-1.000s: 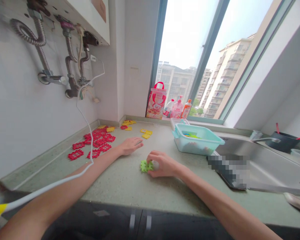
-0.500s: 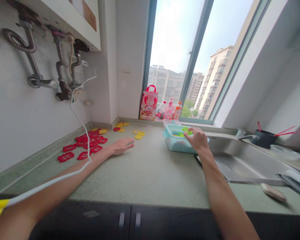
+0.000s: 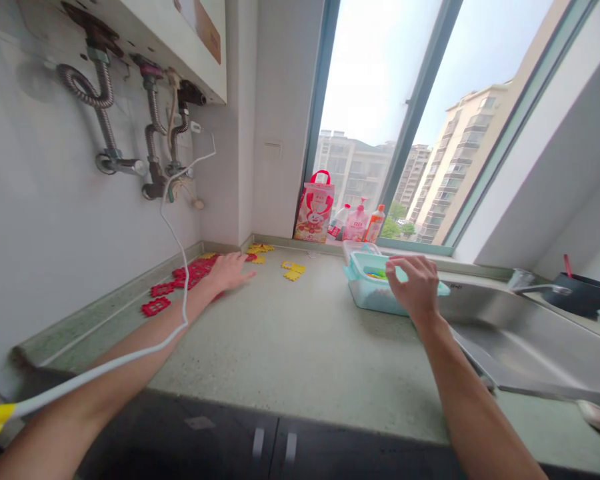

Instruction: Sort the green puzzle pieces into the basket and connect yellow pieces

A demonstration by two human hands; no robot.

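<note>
Window (image 3: 375, 100): behind the counter's far edge, with apartment blocks outside.
Countertop (image 3: 290, 347): speckled grey-green stone, bearing everything below.
Steel sink (image 3: 525, 353): set into the counter, right of the basket.
Plastic basket (image 3: 367, 299): pale teal, at the counter's far side.
Coloured pieces (image 3: 377, 273): inside the basket.
Right hand (image 3: 413, 287): fingers open and curved, empty, at the basket's near side; contact cannot be told.
Left hand (image 3: 227, 273): fingers open, extended, empty, low over the counter, just beside the red pieces.
Red interlocking pieces (image 3: 156, 306): scattered on the counter near the wall.
Yellow interlocking pieces (image 3: 293, 271): small group on the counter, between the hands.
</note>
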